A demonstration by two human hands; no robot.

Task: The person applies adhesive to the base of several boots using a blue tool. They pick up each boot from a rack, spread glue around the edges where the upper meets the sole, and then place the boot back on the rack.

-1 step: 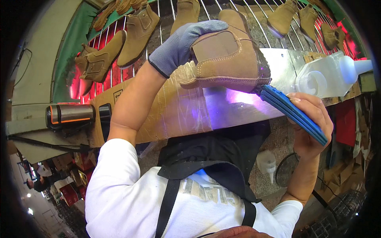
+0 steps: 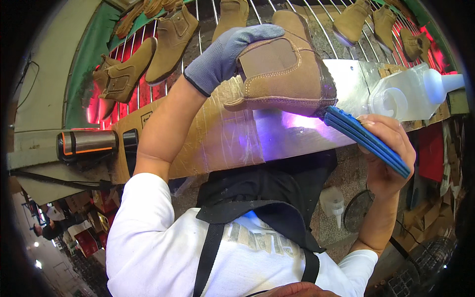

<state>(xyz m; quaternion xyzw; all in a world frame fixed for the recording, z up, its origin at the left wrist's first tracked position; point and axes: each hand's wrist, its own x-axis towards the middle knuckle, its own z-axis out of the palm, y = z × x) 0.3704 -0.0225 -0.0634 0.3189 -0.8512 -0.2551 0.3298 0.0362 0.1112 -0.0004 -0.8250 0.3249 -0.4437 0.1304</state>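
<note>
My left hand, in a grey knit glove, is pushed into the opening of a tan suede ankle boot and holds it up on its side, sole facing down. My bare right hand grips a flat blue tool made of stacked strips. Its tip touches the dark edge of the boot's sole at the toe end. Below the boot lies a shiny tape-covered cardboard work surface with a purple glow on it.
Behind, a wire rack lit red carries several more tan boots. A translucent white plastic bottle lies at the right. A black-and-silver cylinder sits at the left. A small white bottle and a fan stand on the floor.
</note>
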